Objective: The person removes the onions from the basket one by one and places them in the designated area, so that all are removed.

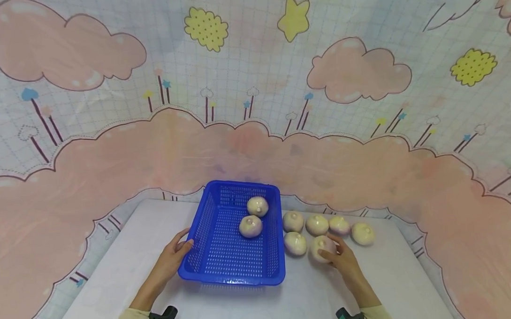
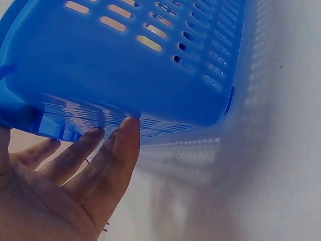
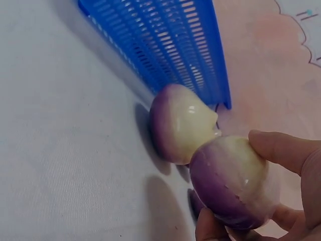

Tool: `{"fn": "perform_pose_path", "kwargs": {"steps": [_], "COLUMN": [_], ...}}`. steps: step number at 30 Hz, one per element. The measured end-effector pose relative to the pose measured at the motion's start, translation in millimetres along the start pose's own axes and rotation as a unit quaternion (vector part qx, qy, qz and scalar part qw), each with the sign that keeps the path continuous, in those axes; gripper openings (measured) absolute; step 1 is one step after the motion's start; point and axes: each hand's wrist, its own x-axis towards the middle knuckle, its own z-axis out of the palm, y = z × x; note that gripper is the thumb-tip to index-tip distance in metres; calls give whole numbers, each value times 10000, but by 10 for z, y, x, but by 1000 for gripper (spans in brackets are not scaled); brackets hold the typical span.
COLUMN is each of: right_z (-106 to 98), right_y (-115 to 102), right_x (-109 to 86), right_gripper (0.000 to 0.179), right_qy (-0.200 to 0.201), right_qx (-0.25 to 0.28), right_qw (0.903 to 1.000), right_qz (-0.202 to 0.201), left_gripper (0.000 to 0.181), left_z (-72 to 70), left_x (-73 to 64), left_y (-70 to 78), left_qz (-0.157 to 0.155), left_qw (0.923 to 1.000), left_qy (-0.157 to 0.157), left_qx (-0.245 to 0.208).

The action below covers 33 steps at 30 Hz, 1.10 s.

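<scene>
A blue slotted plastic basket stands on the white table with two cream-and-purple turnips inside, a rear turnip and a front turnip. My left hand holds the basket's left side, thumb at the rim; in the left wrist view the straight fingers lie against its outer wall. To the right of the basket, my right hand grips a turnip between thumb and fingers. Just beside that one, another turnip sits close to the basket wall.
Several more turnips stand in a row behind the right hand, among them a left one, a middle one and the far right one. A patterned cloth with clouds hangs behind the white table.
</scene>
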Motion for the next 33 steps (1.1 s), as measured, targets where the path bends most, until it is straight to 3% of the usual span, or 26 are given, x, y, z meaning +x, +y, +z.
{"fn": "perform_pose_path", "kwargs": {"steps": [10, 22, 33], "right_z": [-6, 20, 34], "right_y": [59, 87, 115], "right_x": [87, 186, 254], "right_gripper": [74, 69, 71], "right_qy": [100, 44, 89], "right_qx": [-103, -195, -319], "right_qw": [9997, 9997, 9993], "right_qz": [179, 121, 163], "left_gripper": [61, 59, 65], "left_z": [18, 6, 13], "left_x": [2, 22, 10], "left_y": [1, 15, 20], "left_qz": [-1, -18, -58], "left_qw": [10000, 10000, 9999], "left_qy": [10, -2, 1], "left_qx": [-13, -69, 126]}}
